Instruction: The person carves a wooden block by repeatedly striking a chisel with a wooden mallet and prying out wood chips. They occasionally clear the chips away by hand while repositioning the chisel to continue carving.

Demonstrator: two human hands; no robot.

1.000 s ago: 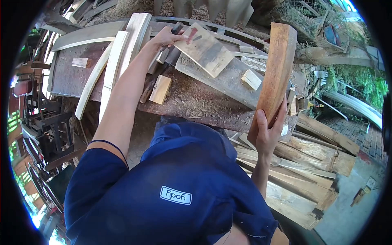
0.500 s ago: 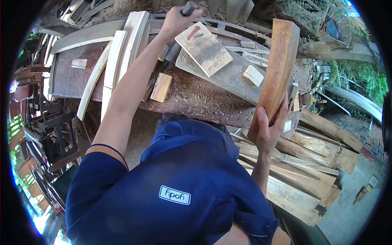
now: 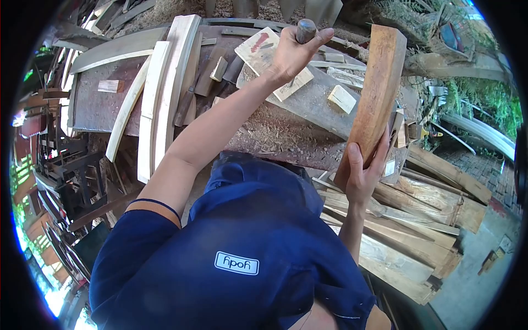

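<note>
My left hand (image 3: 294, 55) is closed around a tool whose dark round handle end (image 3: 306, 31) points up towards me. The rest of that tool is mostly hidden by the hand. Below it lies a flat pale board (image 3: 259, 50) with a red smear, resting at an angle on a wider grey plank (image 3: 313, 113). At the right, my right hand (image 3: 363, 170) grips the lower end of a thick reddish-brown wooden block (image 3: 374, 88), thumb on one side and fingers on the other. A small pale wood offcut (image 3: 342, 99) sits between the board and the block.
The workbench (image 3: 275, 129) is strewn with shavings. Long pale curved strips (image 3: 176, 71) lie across its left part, near small offcuts (image 3: 218, 69). Stacked planks (image 3: 407, 236) are at the lower right, and dark wooden frames (image 3: 66, 170) stand at the left.
My left hand has moved right with the tool, from beyond the pale board's far left corner to over the board. My right hand and the wooden block have barely shifted.
</note>
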